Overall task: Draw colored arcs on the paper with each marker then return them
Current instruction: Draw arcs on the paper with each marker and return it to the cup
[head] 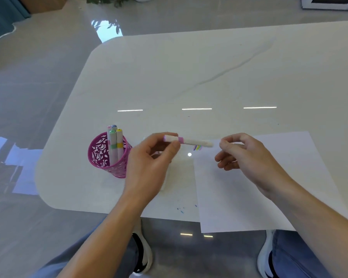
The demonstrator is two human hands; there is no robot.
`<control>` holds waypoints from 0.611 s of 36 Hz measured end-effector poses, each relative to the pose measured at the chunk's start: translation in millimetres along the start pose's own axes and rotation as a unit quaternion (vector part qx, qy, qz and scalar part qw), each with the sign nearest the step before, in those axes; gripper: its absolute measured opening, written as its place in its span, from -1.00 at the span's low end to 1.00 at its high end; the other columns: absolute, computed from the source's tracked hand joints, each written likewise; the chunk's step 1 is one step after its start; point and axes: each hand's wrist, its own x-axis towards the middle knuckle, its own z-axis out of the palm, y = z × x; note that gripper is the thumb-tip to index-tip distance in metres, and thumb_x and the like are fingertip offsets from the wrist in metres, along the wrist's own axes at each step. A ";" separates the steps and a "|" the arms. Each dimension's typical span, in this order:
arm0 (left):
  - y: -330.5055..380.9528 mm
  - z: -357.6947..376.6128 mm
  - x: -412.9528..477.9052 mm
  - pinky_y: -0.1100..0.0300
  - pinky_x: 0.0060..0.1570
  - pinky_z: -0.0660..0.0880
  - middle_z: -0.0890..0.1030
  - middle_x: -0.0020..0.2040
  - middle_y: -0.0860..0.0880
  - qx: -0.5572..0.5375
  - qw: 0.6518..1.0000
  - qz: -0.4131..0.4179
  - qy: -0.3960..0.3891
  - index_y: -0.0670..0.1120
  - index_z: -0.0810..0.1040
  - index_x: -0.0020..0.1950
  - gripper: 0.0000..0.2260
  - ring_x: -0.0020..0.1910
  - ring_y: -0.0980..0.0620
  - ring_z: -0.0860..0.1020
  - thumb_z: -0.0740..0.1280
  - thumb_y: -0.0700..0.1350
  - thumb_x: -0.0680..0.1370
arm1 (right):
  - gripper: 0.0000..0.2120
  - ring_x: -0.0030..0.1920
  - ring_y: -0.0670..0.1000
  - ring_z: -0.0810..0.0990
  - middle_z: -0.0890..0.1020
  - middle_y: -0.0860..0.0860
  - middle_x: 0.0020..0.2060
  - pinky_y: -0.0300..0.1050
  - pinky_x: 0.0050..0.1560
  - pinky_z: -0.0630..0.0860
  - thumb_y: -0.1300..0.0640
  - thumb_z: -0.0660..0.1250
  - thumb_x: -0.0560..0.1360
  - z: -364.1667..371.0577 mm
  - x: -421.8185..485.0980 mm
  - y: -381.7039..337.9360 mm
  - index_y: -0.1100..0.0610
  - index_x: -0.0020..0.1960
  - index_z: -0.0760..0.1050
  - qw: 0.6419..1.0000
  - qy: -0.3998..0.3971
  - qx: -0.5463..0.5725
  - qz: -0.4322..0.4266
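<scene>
Holding a pink-banded marker level above the white table, your left hand pinched its capped end. Your right hand sat loosely curled beside the other end, apparently not touching. Short colored arcs marked the paper. Four markers stood in the pink cup.

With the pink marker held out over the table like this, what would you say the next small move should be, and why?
Probably carry the pink marker left and drop it into the pink holder. The left hand pinches its capped-looking end while the right hand sits just off the other end, apparently not gripping. Short colored arcs already show on the paper, so drawing looks done.
</scene>
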 end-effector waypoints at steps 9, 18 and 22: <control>13.3 -24.6 -7.5 0.18 0.07 0.60 0.70 0.02 0.12 0.019 0.989 0.094 0.112 0.01 0.65 0.18 -0.83 0.07 0.10 0.67 0.36 -0.03 0.62 | -0.89 -0.03 -0.10 0.63 0.65 -0.16 -0.06 -0.12 -0.11 0.51 0.02 0.28 0.64 7.9 -8.5 1.5 -0.03 0.15 0.47 0.948 -0.054 -0.314 -0.006; 18.2 -53.5 -8.1 0.12 0.04 0.58 0.63 0.09 0.06 0.137 0.934 0.225 0.241 -0.05 0.63 0.18 -0.79 0.11 0.02 0.62 0.27 -0.01 0.68 | -0.85 0.02 -0.03 0.59 0.58 -0.17 -0.03 -0.08 0.02 0.49 0.01 0.24 0.67 15.6 -18.8 0.7 0.00 0.21 0.44 0.916 -0.067 -0.394 -0.039; 18.5 -60.9 -2.8 0.26 -0.03 0.54 0.60 0.08 0.14 0.139 0.930 0.229 0.251 -0.01 0.61 0.27 -0.78 0.03 0.02 0.62 0.31 -0.03 0.66 | -0.83 0.03 -0.01 0.58 0.59 -0.14 -0.01 -0.11 0.00 0.47 0.02 0.24 0.67 16.9 -19.8 3.8 0.03 0.23 0.45 0.910 -0.064 -0.407 -0.053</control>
